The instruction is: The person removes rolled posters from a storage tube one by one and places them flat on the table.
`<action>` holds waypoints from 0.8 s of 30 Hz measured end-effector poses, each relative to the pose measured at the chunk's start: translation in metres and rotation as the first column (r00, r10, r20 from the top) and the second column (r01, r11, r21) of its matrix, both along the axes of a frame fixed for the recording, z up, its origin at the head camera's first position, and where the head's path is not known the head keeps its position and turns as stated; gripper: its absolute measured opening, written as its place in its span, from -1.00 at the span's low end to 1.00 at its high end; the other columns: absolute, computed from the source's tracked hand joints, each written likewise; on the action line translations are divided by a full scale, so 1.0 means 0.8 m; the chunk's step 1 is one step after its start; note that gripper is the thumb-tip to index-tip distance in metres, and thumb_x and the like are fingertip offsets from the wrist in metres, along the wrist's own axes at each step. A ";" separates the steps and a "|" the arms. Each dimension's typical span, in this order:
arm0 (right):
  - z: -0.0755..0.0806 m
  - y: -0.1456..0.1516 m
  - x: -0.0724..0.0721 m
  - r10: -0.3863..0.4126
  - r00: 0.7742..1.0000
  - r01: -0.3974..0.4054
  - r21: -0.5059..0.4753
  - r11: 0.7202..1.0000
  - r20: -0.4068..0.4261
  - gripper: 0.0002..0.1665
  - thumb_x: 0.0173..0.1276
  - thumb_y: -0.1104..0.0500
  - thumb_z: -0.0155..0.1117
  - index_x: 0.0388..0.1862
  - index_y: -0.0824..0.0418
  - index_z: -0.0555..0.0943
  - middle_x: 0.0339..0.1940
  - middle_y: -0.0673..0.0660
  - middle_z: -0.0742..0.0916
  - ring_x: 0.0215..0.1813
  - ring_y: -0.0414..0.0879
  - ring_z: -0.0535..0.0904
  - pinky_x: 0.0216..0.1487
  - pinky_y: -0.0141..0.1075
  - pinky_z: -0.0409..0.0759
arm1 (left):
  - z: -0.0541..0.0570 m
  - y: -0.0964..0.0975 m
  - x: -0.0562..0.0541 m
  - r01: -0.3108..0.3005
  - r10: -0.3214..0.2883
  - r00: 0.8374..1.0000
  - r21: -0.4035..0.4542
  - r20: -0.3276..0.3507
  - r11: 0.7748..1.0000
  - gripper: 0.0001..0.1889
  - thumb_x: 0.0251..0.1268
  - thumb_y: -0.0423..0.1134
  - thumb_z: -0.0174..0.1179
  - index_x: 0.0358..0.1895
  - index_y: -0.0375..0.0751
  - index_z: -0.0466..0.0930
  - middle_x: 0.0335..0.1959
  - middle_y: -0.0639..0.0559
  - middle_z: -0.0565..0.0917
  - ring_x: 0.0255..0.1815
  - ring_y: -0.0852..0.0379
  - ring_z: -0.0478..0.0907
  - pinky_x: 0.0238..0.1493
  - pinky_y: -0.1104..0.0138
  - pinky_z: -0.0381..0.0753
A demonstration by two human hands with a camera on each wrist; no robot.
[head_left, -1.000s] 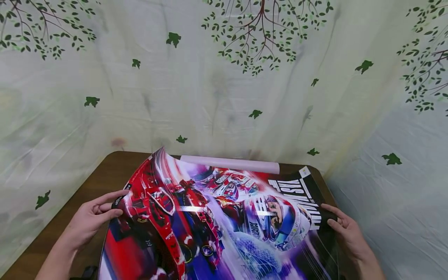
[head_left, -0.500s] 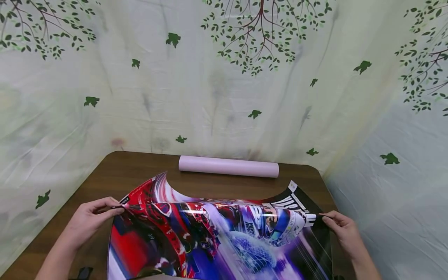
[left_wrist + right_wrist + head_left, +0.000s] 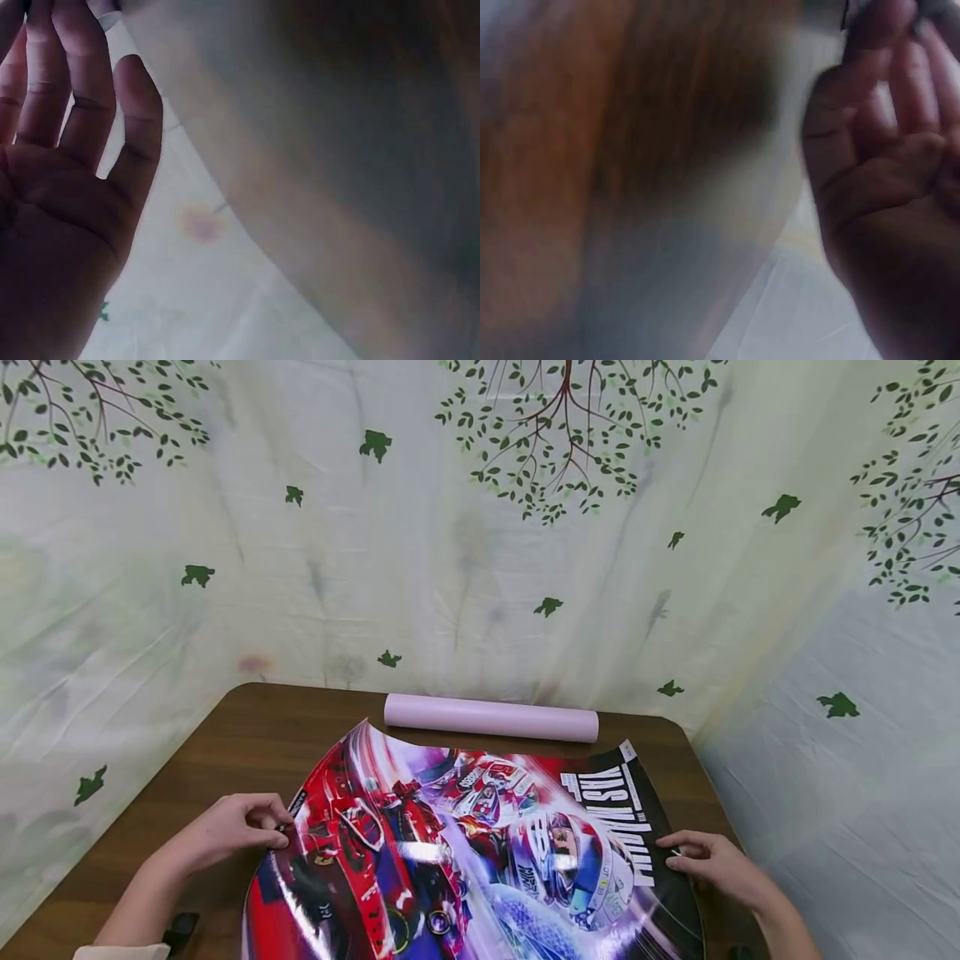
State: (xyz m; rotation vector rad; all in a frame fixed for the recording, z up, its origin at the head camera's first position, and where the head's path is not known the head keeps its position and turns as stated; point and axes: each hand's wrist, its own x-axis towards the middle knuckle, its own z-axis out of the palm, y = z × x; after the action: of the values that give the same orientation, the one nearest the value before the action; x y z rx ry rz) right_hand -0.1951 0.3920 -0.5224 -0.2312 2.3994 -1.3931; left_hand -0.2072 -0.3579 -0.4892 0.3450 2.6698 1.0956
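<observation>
A large glossy poster (image 3: 480, 835) with a red racing car and a helmeted driver spreads between both hands in the head view. Its far corners curl upward, and the near edge falls out of the frame. My left hand (image 3: 228, 831) pinches the poster's left edge between thumb and fingers. Across from it, my right hand (image 3: 723, 870) pinches the black right edge near the white lettering. Each wrist view shows a palm from below, the left hand (image 3: 64, 187) and the right hand (image 3: 892, 202); the right fingertips meet at the top edge.
A pale lilac roll (image 3: 491, 718) lies along the far edge of the brown wooden table (image 3: 292, 714). Beside my left wrist is a small black object (image 3: 180, 931), partly cut off. A leaf-patterned curtain (image 3: 465, 568) hangs behind the table.
Half a second ago the poster was folded across its middle between the hands; now it is flatter. Both hands have moved slightly inward, and the roll, once partly covered, shows fully.
</observation>
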 end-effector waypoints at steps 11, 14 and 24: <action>0.004 0.003 0.003 0.053 0.999 -0.053 0.116 0.992 -0.001 -0.42 0.52 0.14 0.37 0.40 0.41 0.55 -0.36 0.03 0.59 -0.52 -0.18 0.53 -0.50 -0.29 0.52 | -0.014 0.014 -0.006 0.031 -0.025 0.996 -0.071 0.084 0.997 -0.54 0.22 -0.09 0.55 0.09 -0.17 0.63 -0.48 0.06 0.71 -0.43 0.19 0.50 -0.33 0.34 0.40; 0.005 0.003 0.004 0.046 0.999 -0.043 0.162 0.986 -0.016 -0.41 0.50 0.13 0.39 0.41 0.37 0.56 -0.37 0.06 0.59 -0.53 -0.16 0.53 -0.53 -0.29 0.50 | -0.012 0.020 -0.008 0.015 -0.005 0.997 -0.118 0.083 0.993 -0.50 0.19 -0.05 0.57 0.12 -0.13 0.62 -0.49 0.08 0.70 -0.44 0.14 0.48 -0.35 0.32 0.41; 0.027 -0.003 0.001 0.073 0.996 -0.047 0.363 0.931 -0.059 -0.44 0.47 0.06 0.42 0.37 0.23 0.63 -0.30 0.13 0.68 -0.46 -0.11 0.56 -0.43 -0.26 0.53 | 0.012 0.041 -0.016 -0.024 0.012 0.999 -0.305 -0.041 0.952 -0.65 0.19 0.00 0.56 -0.04 0.01 0.70 -0.58 0.12 0.58 -0.49 0.14 0.43 -0.42 0.26 0.41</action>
State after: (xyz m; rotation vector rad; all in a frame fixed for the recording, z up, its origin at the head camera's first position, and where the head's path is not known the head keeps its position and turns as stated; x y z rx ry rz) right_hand -0.1944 0.3900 -0.5005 -0.2575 2.6275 -0.9053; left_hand -0.2197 -0.3248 -0.4797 0.2849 2.8229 0.6671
